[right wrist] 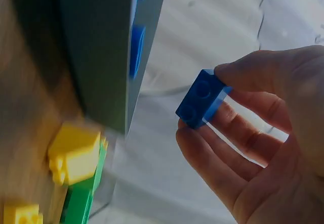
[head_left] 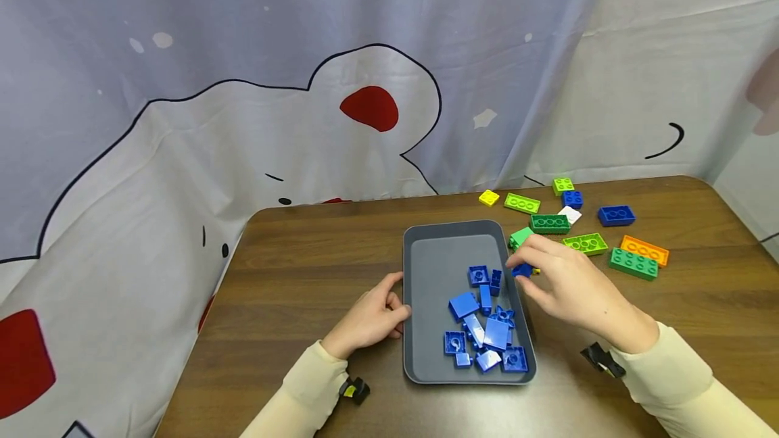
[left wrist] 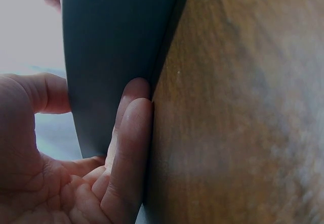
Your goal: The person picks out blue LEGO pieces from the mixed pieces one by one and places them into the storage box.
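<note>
A grey tray (head_left: 450, 249) stands on the table with several blue bricks (head_left: 496, 333) in its right half. My left hand (head_left: 369, 316) holds the tray's left edge. In the left wrist view, its thumb (left wrist: 50, 93) reaches over the rim and its other fingers (left wrist: 132, 148) lie against the outer wall. Just outside the tray's right edge, my right hand (head_left: 575, 286) pinches a small blue brick (right wrist: 202, 97) between thumb and fingertips. That brick is raised off the table, and part of it is hidden by the fingers in the head view.
Right of the tray lie loose bricks: a dark green one (head_left: 550, 224), a lime one (head_left: 585, 244), an orange one (head_left: 645, 251), a green one (head_left: 633, 263) and a blue one (head_left: 616, 215). A yellow brick (head_left: 489, 197) sits near the back edge. A printed curtain (head_left: 274, 140) hangs behind.
</note>
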{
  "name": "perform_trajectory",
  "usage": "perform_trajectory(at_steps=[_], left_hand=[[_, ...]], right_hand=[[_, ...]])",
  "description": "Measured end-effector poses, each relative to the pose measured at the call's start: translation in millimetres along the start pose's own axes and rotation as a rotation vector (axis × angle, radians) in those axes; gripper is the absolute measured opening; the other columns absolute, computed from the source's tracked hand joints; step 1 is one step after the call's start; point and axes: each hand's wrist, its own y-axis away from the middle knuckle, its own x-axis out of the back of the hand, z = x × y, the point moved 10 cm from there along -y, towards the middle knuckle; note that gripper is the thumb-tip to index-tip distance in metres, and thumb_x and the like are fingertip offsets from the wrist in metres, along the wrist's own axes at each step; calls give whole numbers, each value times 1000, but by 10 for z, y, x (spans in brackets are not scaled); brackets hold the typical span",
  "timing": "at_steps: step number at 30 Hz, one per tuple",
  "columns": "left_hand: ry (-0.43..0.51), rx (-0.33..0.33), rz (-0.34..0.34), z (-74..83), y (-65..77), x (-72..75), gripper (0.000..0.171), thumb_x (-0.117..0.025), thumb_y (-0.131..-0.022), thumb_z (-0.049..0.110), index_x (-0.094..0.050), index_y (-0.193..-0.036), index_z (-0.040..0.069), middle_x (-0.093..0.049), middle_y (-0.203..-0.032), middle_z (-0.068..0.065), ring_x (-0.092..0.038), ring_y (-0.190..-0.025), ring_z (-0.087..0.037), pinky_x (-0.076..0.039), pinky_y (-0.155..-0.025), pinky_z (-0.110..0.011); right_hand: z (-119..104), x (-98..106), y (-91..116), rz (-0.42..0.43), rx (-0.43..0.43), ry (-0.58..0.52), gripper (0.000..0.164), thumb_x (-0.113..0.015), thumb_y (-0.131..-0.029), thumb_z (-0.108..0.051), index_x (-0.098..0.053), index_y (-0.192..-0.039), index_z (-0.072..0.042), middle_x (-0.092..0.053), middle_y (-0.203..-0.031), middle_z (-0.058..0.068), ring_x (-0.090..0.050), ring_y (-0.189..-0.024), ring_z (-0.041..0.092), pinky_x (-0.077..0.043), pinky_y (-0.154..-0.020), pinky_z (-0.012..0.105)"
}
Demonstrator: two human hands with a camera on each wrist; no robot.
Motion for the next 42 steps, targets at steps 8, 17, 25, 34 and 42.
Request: perform_trajectory(at_steps=[8, 17, 25, 34, 42], left_hand=[[-1, 3, -3, 20, 5, 9, 75, -58, -88, 25, -32, -156, 6, -66, -78, -2, -66, -61, -18, -57, -59, -31], [4, -1, 0, 5, -3, 0, 74, -58, -88, 25, -32, -155, 6, -66, -77, -3, -66, -61, -18, -57, -59, -31], [12, -3, 2, 7, 4, 11, 74, -59, -89, 25, -32, -155, 7, -65, -78, -4, -66, -60, -19, -57, -58, -32], [0, -8, 2, 13, 1, 2, 73, -58, -89, 26, -33, -155, 7, -65, -78, -3, -66, -60, -18, -57, -58, -32], [-2, -8, 0, 8, -6, 3, 74, -58, -89, 25, -32, -155, 6, -65, -78, -4, -66, -60, -18, -57, -58, -32]], right_hand=[[-611, -175, 58, -18, 174, -171, 21, -75, -80, -12, -67, -93, -27, -55, -104, -16, -55, -94, 0, -52, -78, 21], [-1111, -355, 193, -30, 305, -307, 24, -74, -83, -12, -66, -101, -27, -53, -120, -12, -55, -104, 4, -52, -85, 25], [-1349, -471, 285, -24, 380, -321, 18, -69, -88, -16, -66, -102, -26, -52, -124, -12, -53, -102, 2, -51, -86, 22], [-1414, -634, 354, -182, 356, -303, 37, -61, -94, -38, -61, -130, -27, -46, -146, -9, -51, -124, 8, -50, -97, 33], [-1351, -682, 367, -272, 328, -213, 70, -57, -92, -54, -38, -154, -29, -26, -163, -2, -29, -148, 23, -41, -107, 53]])
